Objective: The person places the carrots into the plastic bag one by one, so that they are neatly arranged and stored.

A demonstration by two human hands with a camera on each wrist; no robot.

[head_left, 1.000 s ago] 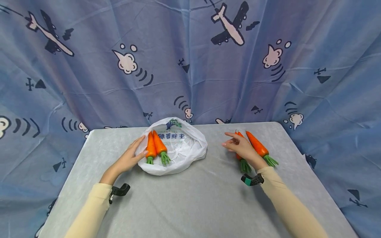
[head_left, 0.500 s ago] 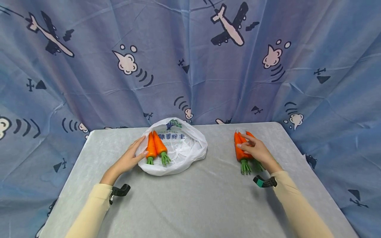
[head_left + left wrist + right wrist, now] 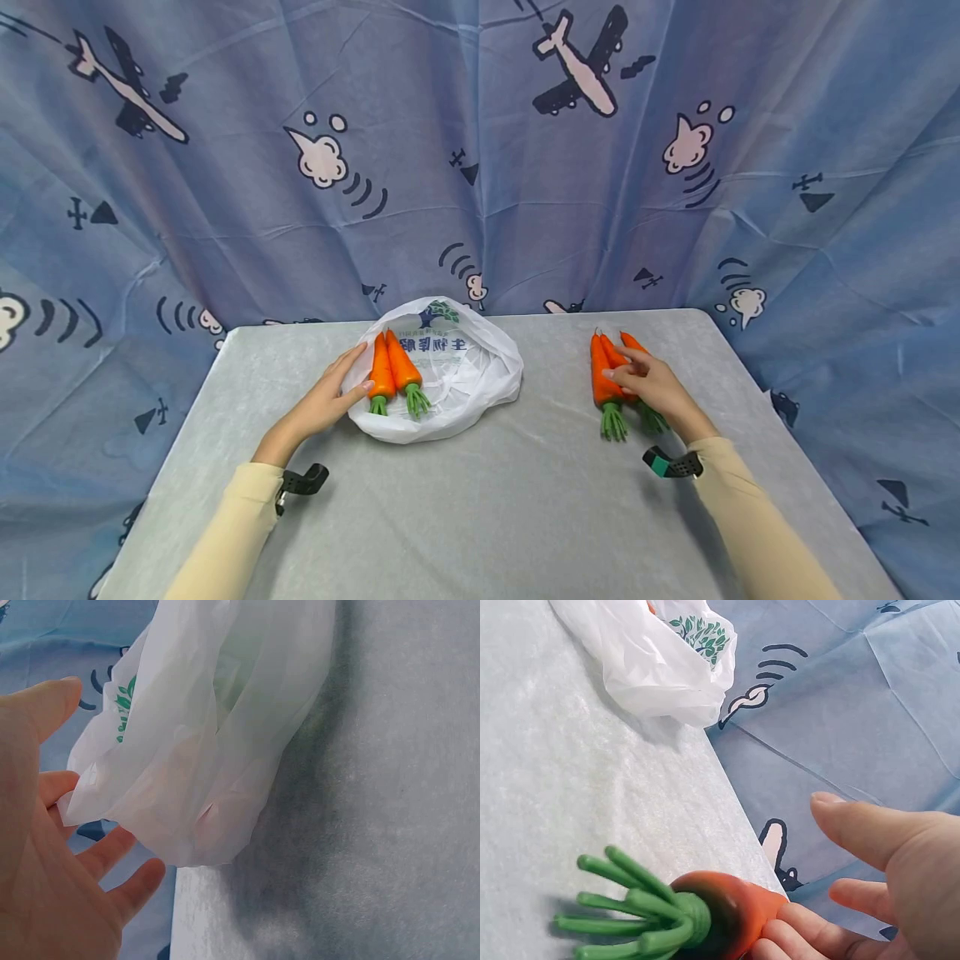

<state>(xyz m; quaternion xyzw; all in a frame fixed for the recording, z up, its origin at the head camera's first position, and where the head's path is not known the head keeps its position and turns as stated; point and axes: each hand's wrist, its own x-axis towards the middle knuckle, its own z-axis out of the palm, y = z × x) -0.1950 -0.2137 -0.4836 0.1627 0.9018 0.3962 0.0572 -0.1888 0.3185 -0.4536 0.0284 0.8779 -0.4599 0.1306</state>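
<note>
Left hand (image 3: 321,407), right hand (image 3: 660,390): both released.
Left touches white plastic bag (image 3: 491,385) containing two orange, green-leaved carrots (image 3: 402,363); right, another such carrot (image 3: 731,904).

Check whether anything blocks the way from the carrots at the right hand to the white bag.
Nothing visible does: between the carrots at the right hand and the white bag, only tabletop shows. The bag's mouth is open, and the left hand is at its left edge, off that path.
</note>
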